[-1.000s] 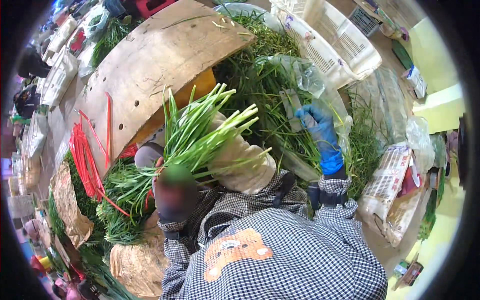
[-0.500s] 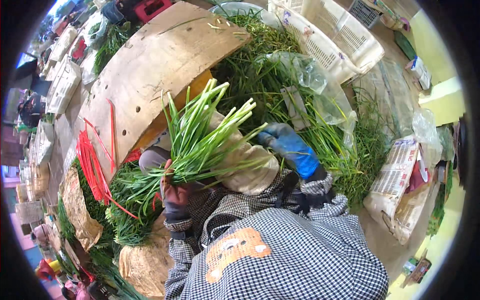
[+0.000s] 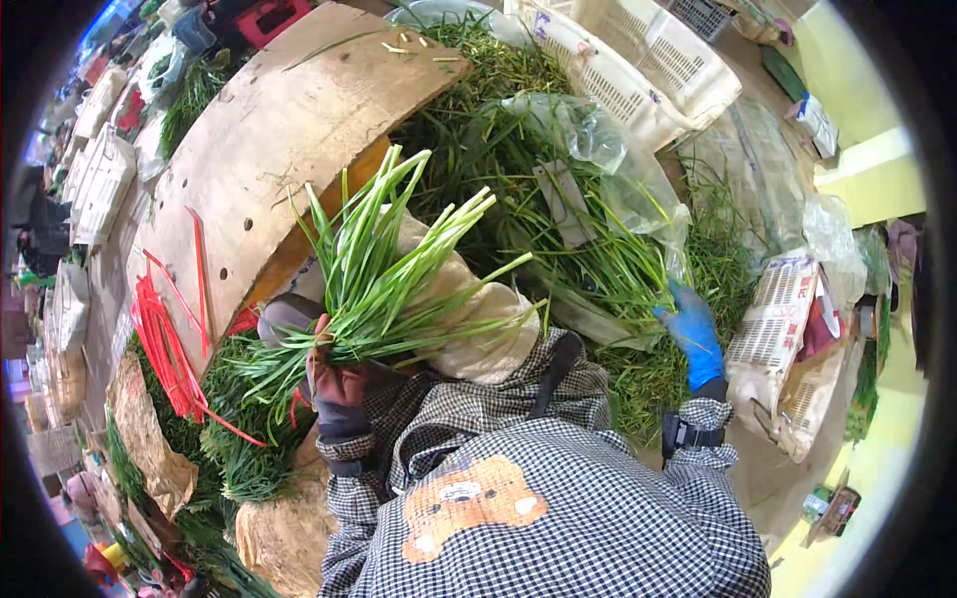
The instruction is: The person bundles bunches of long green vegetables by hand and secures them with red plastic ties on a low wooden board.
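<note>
The left hand (image 3: pixel 339 377), in a dark maroon glove, is closing its grip around one bunch of green stalks (image 3: pixel 399 284), the fingers wrapping it near its leafy end; the pale cut ends are fanning out up and to the right. That bunch is lying just off the right edge of the worktop (image 3: pixel 299 85), over a cream cloth (image 3: pixel 488 334). The right hand (image 3: pixel 695 337), in a blue glove, is resting its fingertips at the right side of a large heap of loose greens (image 3: pixel 628 269), thumb and fingers standing somewhat apart (whether the grip is pinching any stalk, I cannot tell). One clear plastic bag (image 3: pixel 598 140) is draping across the heap, and one flat grey piece (image 3: pixel 564 204) is lying on it. At the near left corner of the worktop, a cluster of red strips (image 3: pixel 159 344) is hanging over the edge, too tangled for counting, with two more strips lying apart from it. A few pale cut bits (image 3: pixel 396 48) are lying by the far right corner. Below the near left corner, one second pile of greens (image 3: pixel 244 444) is sitting beside two crumpled brown sheets (image 3: pixel 150 434). One white crate (image 3: pixel 638 85) is standing beyond the heap, and another white crate (image 3: pixel 768 334) is leaning at its right.
</note>
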`<state>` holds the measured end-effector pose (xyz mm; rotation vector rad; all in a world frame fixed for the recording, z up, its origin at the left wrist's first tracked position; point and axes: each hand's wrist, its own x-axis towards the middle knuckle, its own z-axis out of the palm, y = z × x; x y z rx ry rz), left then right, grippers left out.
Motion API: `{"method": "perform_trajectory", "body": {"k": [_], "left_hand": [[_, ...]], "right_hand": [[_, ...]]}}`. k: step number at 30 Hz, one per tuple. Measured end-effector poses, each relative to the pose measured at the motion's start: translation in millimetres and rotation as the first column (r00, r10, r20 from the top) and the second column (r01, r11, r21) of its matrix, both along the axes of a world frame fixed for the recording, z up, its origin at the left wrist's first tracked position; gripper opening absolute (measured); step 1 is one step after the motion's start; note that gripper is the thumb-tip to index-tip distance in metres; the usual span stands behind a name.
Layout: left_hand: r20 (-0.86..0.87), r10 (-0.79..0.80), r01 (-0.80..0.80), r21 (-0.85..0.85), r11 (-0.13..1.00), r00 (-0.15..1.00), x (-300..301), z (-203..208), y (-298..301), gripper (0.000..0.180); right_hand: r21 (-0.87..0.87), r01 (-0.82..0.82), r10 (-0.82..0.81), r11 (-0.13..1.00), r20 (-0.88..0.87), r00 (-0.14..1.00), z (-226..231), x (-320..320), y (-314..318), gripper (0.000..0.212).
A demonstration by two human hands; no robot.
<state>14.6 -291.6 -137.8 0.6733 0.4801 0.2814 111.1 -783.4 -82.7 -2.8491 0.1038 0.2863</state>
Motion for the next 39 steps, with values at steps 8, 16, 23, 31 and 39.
{"method": "perform_trajectory", "body": {"k": [8,16,23,31,39], "left_hand": [[0.102,0.011,0.010,-0.207,0.978,0.995,-0.9,-2.4,11.9,0.041],[0.210,-0.101,0.152,-0.240,0.959,0.972,-6.7,-1.4,16.5,0.041],[0.054,0.003,-0.001,-0.048,0.999,0.999,-10.2,-15.3,23.6,0.043],[0.070,-0.010,0.020,-0.141,0.990,0.997,-3.3,-3.0,16.7,0.043],[0.148,-0.048,0.073,-0.171,0.982,0.988,-5.3,-18.0,25.8,0.043]], "right_hand": [[0.424,-0.615,0.476,0.665,0.393,0.787,27.4,47.4,178.1,0.047],[0.752,-0.450,0.243,0.482,0.378,0.893,9.5,55.8,190.2,0.011],[0.671,0.028,-0.211,0.741,0.193,0.958,6.6,41.6,17.1,0.018],[0.454,0.155,-0.112,0.877,-0.120,0.986,-6.0,-25.1,13.5,0.051],[0.940,0.012,0.317,0.341,-0.127,0.940,-8.6,15.9,189.9,0.028]]}}
